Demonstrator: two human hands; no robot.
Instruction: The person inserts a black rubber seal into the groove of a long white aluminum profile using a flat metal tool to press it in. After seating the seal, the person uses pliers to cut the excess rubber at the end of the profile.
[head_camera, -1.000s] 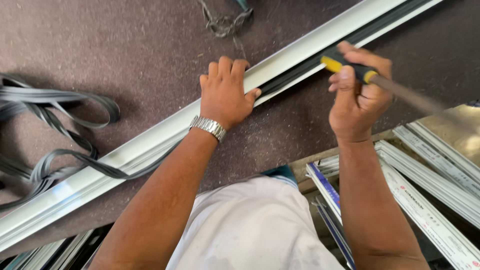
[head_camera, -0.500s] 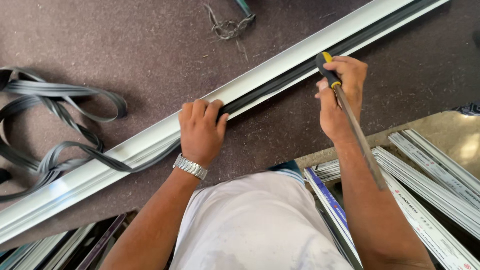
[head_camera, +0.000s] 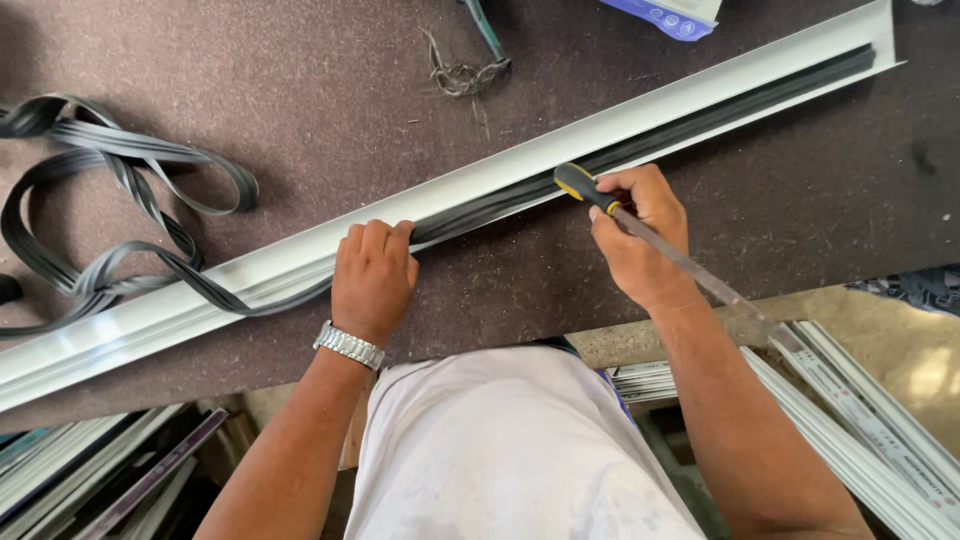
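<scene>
A long white profile (head_camera: 700, 95) lies diagonally across the dark brown table (head_camera: 300, 100). A black rubber gasket strip (head_camera: 730, 115) sits in its channel at the right. Left of my hands, it trails out in loose loops (head_camera: 110, 215). My left hand (head_camera: 372, 278), with a metal wristwatch, presses its fingertips on the strip at the profile's near edge. My right hand (head_camera: 640, 235) grips a screwdriver (head_camera: 600, 200) with a black and yellow handle. The handle end points at the profile and the metal shaft runs back along my forearm.
A tangle of dark wire and a green-handled tool (head_camera: 470, 60) lie at the table's far side, beside a blue and white package (head_camera: 665, 12). Stacks of white profiles (head_camera: 860, 420) lie below the table at right, more profiles (head_camera: 90, 470) at lower left.
Both hands have slid left along the profile. The right hand dropped down onto the profile and turned the screwdriver so its shaft lies along my forearm.
</scene>
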